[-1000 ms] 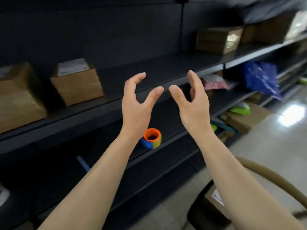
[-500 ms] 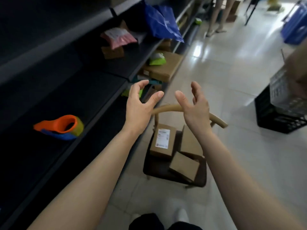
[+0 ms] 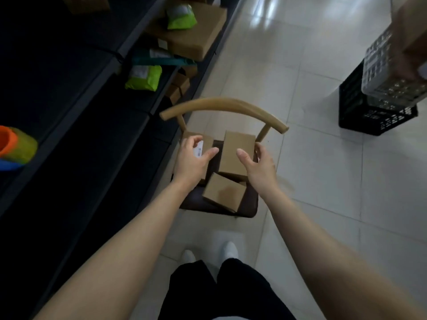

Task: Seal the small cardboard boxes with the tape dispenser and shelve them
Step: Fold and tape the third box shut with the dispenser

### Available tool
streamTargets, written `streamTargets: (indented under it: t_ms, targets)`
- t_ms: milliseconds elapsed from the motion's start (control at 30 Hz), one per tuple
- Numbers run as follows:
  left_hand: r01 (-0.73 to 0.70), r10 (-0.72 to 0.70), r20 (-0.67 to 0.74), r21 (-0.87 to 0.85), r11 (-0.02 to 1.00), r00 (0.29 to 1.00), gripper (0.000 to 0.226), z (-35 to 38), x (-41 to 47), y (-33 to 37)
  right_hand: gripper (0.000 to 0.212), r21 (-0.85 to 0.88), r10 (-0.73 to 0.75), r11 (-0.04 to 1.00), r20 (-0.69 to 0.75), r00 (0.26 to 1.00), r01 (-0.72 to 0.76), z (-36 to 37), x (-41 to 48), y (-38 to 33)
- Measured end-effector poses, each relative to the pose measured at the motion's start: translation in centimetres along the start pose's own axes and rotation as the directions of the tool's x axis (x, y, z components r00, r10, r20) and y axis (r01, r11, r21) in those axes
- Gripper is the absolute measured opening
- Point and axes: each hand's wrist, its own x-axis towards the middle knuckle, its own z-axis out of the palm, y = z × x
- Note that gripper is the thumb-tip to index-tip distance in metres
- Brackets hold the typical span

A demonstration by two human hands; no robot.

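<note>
Three small cardboard boxes lie on the dark seat of a chair (image 3: pixel 248 207) with a curved wooden backrest. My left hand (image 3: pixel 193 159) hovers over the left box (image 3: pixel 208 143), which carries a white barcode label; its fingers are spread and relaxed. My right hand (image 3: pixel 260 166) reaches down beside the right edge of the middle box (image 3: pixel 235 153), thumb over its top, holding nothing. A third box (image 3: pixel 223 191) lies nearer to me. The orange, yellow and blue tape dispenser (image 3: pixel 16 148) sits on the dark shelf at the left edge.
Dark shelving (image 3: pixel 69 116) runs along the left, with green packets (image 3: pixel 144 78) and a larger cardboard box (image 3: pixel 196 35) farther along. A black crate (image 3: pixel 369 114) under a clear basket (image 3: pixel 388 72) stands on the tiled floor at right. My feet are below.
The view has swung from the shelves down to the chair. Both hands have dropped from chest height to the boxes on the seat, still holding nothing.
</note>
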Motion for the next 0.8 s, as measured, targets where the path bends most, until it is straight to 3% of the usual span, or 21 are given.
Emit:
streamTargets:
  t_ms: [267,400,533,633,800]
  targets:
    - [0.119,-0.173,0.224,0.235,0.965,0.959,0.065,4.8,1.9,-8.9,0.08,-0.048,0.191,0.98,-0.029,0.981,-0.192,2.9,1.4,9.7]
    - [0.177,-0.275,0.273,0.335,0.925,0.922,0.071,7.0,2.8,-13.7,0.064,-0.071,0.193,0.979,-0.016,0.981,-0.193,5.1,2.4,15.0]
    - [0.187,-0.315,0.232,0.446,0.875,0.92,0.061,9.0,3.6,-17.7,0.087,-0.048,0.276,0.96,-0.023,0.961,-0.276,6.9,3.8,19.6]
    - [0.219,-0.355,0.256,0.437,0.872,0.899,0.062,10.3,4.2,-20.0,0.1,0.04,0.392,0.919,0.009,0.92,-0.392,7.9,5.0,21.9]
    - [0.278,-0.359,0.281,0.288,0.916,0.89,0.058,11.9,4.5,-21.4,0.079,0.154,0.441,0.876,0.129,0.888,-0.457,8.8,6.1,23.8]
